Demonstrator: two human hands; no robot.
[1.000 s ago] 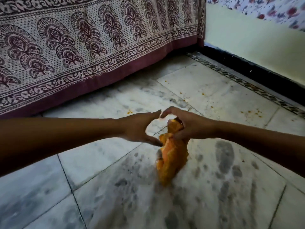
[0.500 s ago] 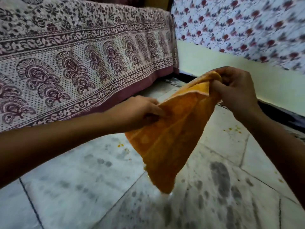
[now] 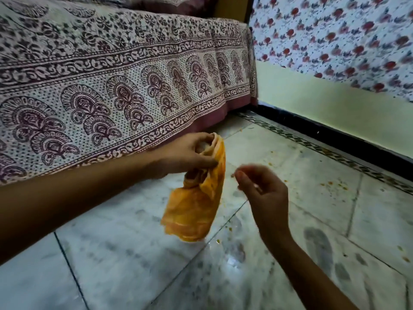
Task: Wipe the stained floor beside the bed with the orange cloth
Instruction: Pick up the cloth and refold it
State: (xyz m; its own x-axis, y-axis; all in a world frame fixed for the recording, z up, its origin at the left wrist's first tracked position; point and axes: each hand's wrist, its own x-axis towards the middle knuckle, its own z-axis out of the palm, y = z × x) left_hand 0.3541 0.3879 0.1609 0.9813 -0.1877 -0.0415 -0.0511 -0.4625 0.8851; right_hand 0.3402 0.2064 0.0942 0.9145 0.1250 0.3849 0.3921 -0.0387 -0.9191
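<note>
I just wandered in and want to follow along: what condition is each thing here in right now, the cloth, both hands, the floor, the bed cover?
Orange cloth: bunched up, hanging in the air above the floor.
Left hand: grips the cloth's top.
Right hand: empty, fingers loosely curled, apart from the cloth.
Floor: unwiped, with orange specks and dark smudges.
Bed cover: draped down the bed's side.

Bed (image 3: 111,86) blocks left; wall (image 3: 335,104) blocks right; marble floor (image 3: 134,253) between lies open.
</note>
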